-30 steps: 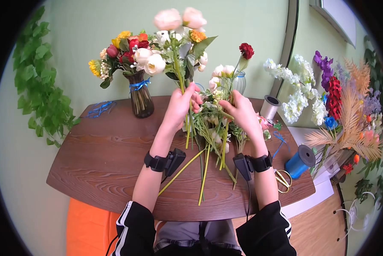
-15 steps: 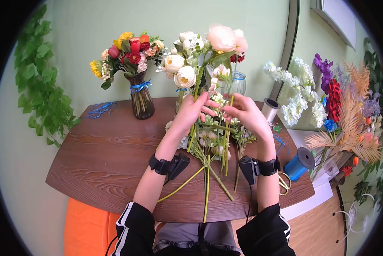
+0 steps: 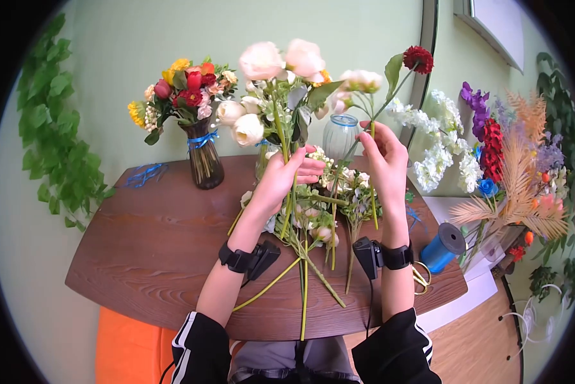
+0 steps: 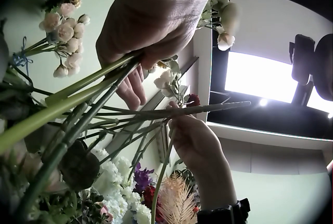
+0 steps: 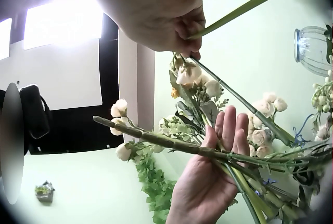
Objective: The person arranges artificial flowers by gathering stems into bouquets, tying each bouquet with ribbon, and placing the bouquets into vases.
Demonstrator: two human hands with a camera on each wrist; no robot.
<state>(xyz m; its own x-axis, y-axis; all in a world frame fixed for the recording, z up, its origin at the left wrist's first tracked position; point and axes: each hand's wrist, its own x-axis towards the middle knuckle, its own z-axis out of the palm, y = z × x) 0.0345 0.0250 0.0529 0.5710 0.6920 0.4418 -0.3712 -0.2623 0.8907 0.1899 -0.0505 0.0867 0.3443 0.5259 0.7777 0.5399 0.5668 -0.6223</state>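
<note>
My left hand (image 3: 284, 176) holds a mixed bunch of artificial flowers upright, stems in the crook of the thumb and its other fingers fairly straight. Pale pink blooms (image 3: 262, 61) top the bunch, with cream roses (image 3: 246, 129) lower at its left. To the right, at about the same height, my right hand (image 3: 385, 153) pinches thin green stems between thumb and fingertips. Those stems carry a dark red flower (image 3: 418, 59) and a cream flower spray (image 3: 362, 80). In the right wrist view, a thick jointed stem (image 5: 171, 141) crosses in front of the left palm.
Loose flowers and long stems (image 3: 305, 281) lie mid-table, some reaching the front edge. A dark vase (image 3: 204, 160) with a finished-looking bouquet stands back left beside blue ribbon (image 3: 145, 175). Behind the hands is a clear glass vase (image 3: 340, 136). A blue ribbon spool (image 3: 442, 248) and gold-handled scissors (image 3: 422, 278) sit at right.
The right hand has risen and moved right, lifting the red flower and cream spray clear of the pile. The left hand's bunch swung right, then back left and upright.
</note>
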